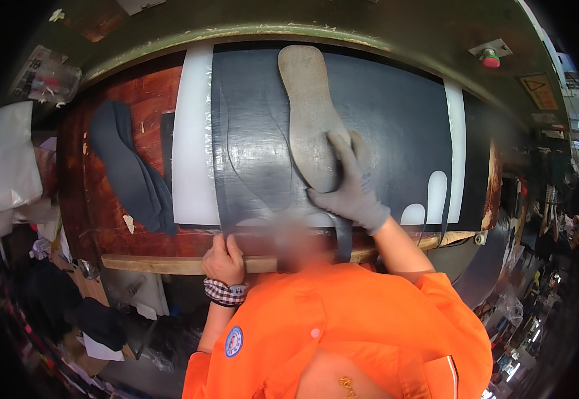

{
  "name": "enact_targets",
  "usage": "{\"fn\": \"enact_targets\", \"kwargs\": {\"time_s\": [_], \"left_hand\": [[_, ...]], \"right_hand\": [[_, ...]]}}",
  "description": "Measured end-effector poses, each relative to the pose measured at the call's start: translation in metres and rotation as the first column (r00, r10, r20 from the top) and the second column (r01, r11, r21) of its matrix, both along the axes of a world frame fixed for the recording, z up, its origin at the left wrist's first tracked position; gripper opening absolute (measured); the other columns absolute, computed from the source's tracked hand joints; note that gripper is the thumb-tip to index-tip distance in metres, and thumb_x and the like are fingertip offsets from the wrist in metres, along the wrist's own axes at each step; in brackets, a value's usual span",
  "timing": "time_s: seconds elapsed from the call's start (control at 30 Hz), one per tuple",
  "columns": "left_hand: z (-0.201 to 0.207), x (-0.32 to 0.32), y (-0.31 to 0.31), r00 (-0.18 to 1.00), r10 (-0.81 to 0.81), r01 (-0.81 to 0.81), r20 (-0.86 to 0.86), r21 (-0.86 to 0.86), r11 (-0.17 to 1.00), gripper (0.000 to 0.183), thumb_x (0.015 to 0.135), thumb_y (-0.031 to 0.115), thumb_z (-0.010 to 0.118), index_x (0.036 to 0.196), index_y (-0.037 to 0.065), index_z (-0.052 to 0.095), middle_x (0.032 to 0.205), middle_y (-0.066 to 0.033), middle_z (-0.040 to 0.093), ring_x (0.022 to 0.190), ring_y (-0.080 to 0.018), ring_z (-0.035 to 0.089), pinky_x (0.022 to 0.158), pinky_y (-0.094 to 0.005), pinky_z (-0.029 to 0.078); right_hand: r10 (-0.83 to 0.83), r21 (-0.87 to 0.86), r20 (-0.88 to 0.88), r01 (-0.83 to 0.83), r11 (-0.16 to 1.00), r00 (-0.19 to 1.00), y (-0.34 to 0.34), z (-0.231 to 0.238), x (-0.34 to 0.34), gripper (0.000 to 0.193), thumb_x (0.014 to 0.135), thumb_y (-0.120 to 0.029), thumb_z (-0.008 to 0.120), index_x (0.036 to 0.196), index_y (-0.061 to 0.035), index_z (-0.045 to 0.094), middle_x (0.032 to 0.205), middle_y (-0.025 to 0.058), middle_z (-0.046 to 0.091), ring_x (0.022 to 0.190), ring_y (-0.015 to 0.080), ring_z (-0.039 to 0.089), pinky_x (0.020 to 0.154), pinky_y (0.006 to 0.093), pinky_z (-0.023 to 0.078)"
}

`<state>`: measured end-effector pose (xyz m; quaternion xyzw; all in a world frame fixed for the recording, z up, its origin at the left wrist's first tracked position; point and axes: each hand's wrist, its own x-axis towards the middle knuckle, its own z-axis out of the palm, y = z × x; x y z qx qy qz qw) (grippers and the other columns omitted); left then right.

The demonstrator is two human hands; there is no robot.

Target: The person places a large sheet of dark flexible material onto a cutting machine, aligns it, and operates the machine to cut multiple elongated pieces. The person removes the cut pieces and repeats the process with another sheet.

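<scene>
A tan sole-shaped die [311,113] lies lengthwise on a black sheet [396,113], its heel end toward me. My right hand [352,183], in a grey glove, grips the die's heel end, fingers over its right side and thumb at the near end. Left of the die, a sole-shaped outline shows in the sheet. At the sheet's near left corner, my bare left hand [224,259] is closed with its fingertips pinching the edge. Sole-shaped openings along the sheet's near side show white beneath. A blurred patch hides part of the near edge.
A white board [193,133] lies under the sheet. On the reddish-brown table [153,86] at left rests a stack of dark insoles [133,173]. A wooden rail [143,265] runs along the near edge. A green machine beam [369,26] spans the back, with a red button [491,61] at right.
</scene>
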<state>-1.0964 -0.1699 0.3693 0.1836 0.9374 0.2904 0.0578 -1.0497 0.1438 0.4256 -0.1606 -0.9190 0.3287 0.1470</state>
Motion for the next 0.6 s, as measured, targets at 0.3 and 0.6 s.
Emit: {"fn": "enact_targets", "kwargs": {"time_s": [0.3,0.6], "left_hand": [[-0.004,-0.074,0.058,0.994,0.024,-0.023,-0.11,0.01,1.0,0.02,0.098,0.022,0.062,0.092,0.003,0.066,0.064,-0.0181,0.064,0.058,-0.039,0.063,0.053,-0.0474,0.047],[-0.006,-0.162,0.136,0.987,0.114,-0.112,-0.116,0.025,0.993,0.026,0.098,0.029,0.064,0.084,0.007,0.065,0.065,-0.0148,0.064,0.059,-0.038,0.063,0.053,-0.047,0.045]], "right_hand": [[0.016,0.012,-0.138,-0.015,1.0,0.99,0.061,-0.021,-0.066,0.11,0.059,-0.027,0.085,0.151,-0.0057,0.031,0.146,0.0325,0.03,0.137,0.0526,0.029,0.115,0.0557,0.027],[-0.554,0.195,-0.498,0.708,0.678,0.668,0.25,0.075,-0.07,0.099,0.1,-0.054,0.052,0.153,0.014,0.003,0.16,0.0362,0.006,0.147,0.053,0.009,0.121,0.0552,0.01]]}}
